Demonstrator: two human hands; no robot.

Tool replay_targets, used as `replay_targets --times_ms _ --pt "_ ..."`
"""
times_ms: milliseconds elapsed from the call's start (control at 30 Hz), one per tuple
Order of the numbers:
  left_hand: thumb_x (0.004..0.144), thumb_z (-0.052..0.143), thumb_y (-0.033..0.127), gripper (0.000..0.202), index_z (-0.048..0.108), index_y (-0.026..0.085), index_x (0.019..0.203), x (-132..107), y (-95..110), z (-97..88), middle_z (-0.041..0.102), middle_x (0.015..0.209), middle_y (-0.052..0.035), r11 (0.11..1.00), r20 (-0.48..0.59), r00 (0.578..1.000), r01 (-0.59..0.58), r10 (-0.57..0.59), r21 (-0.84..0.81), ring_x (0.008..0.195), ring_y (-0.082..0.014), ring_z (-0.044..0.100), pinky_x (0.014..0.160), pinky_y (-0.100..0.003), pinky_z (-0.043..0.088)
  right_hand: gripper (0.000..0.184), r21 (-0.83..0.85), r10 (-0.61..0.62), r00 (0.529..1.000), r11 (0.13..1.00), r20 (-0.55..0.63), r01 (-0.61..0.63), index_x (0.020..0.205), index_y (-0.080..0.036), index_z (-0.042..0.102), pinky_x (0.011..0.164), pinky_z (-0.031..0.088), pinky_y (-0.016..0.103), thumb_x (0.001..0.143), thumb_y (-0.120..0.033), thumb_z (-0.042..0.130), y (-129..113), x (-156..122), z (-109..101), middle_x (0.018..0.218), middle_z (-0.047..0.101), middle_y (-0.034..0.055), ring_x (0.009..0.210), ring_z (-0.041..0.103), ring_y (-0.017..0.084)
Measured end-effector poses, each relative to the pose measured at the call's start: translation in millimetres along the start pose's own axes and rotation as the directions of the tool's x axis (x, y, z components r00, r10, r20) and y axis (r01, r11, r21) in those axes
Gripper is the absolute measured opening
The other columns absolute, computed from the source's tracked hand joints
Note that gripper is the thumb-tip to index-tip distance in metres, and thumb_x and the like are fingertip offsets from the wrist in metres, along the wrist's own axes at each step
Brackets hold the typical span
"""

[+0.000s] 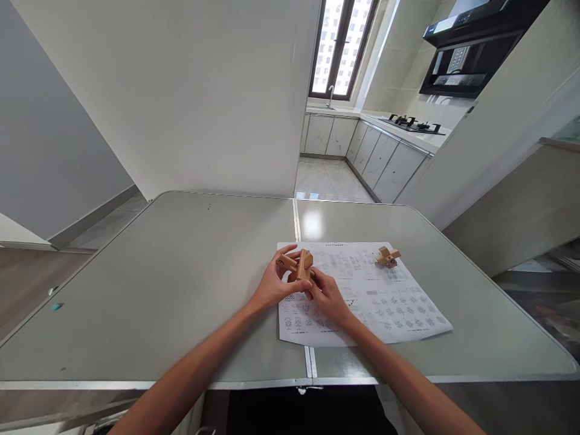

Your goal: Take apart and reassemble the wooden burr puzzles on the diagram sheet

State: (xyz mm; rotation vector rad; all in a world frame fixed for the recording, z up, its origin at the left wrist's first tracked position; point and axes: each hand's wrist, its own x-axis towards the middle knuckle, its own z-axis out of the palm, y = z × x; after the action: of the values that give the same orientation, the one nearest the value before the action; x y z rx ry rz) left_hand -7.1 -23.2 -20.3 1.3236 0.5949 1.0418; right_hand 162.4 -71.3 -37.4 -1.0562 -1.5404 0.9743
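Note:
A wooden interlocking puzzle made of crossed bars is held between both hands above the left part of a printed instruction sheet. My left hand grips it from the left, fingers curled round a bar. From the right and below, my right hand pinches its lower bar. A second, smaller wooden puzzle lies alone on the sheet's far right part, away from both hands.
The sheet lies on a grey folding table with a metal seam down the middle. A small teal object sits near the table's left edge. A white wall stands behind, and a kitchen with counter and stove opens at the back right.

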Motion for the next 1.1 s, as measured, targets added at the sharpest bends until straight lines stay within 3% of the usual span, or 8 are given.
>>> replay_targets --times_ms 133,433,733,900,1100 --pt "0.064 0.098 0.037 0.087 0.058 0.023 0.140 0 3 2.7 0.065 0.140 -0.0158 0.997 0.002 0.999 0.053 -0.053 -0.061 0.131 -0.0346 0.062 0.107 -0.045 0.050 0.041 0.001 0.018 0.999 1.000 0.027 -0.018 0.078 -0.023 0.048 0.056 0.035 0.028 0.103 -0.055 0.050 -2 0 1 0.062 0.049 -0.0043 0.055 0.042 0.014" --pt "0.065 0.097 0.037 0.082 0.062 0.019 0.137 1 7 1.3 0.072 0.125 -0.0139 0.998 -0.043 0.998 0.056 -0.056 0.001 0.123 -0.0321 0.066 0.104 -0.041 0.051 0.038 0.007 0.013 1.000 1.000 0.010 -0.013 0.078 -0.023 0.052 0.055 0.036 0.027 0.105 -0.049 0.051 -12 0 2 0.065 0.056 -0.0026 0.054 0.044 0.012" --pt "0.062 0.098 0.041 0.079 0.065 0.017 0.130 5 4 -3.1 0.074 0.117 -0.0114 0.997 -0.074 0.995 0.068 -0.066 0.025 0.115 -0.0287 0.068 0.105 -0.040 0.051 0.038 0.176 0.050 0.998 0.983 0.037 -0.055 0.082 -0.023 0.055 0.053 0.038 0.028 0.103 -0.054 0.053 -7 3 -1 0.073 0.060 -0.0003 0.055 0.047 0.013" --pt "0.063 0.096 0.045 0.074 0.068 0.016 0.125 6 2 -5.8 0.074 0.117 -0.0125 0.996 -0.105 0.991 0.083 -0.079 0.033 0.116 -0.0308 0.068 0.107 -0.043 0.050 0.041 0.195 0.071 0.997 0.978 0.020 -0.073 0.081 -0.024 0.056 0.054 0.039 0.030 0.104 -0.058 0.051 -10 5 -2 0.072 0.061 -0.0002 0.053 0.047 0.013" --pt "0.067 0.092 0.044 0.068 0.070 0.017 0.126 8 6 -8.8 0.074 0.123 -0.0124 0.997 -0.136 0.989 0.065 -0.059 0.041 0.116 -0.0294 0.067 0.103 -0.040 0.050 0.039 0.181 0.036 0.999 0.983 -0.012 -0.033 0.087 -0.023 0.057 0.053 0.036 0.030 0.105 -0.057 0.048 -12 7 -2 0.072 0.059 -0.0013 0.051 0.044 0.012"
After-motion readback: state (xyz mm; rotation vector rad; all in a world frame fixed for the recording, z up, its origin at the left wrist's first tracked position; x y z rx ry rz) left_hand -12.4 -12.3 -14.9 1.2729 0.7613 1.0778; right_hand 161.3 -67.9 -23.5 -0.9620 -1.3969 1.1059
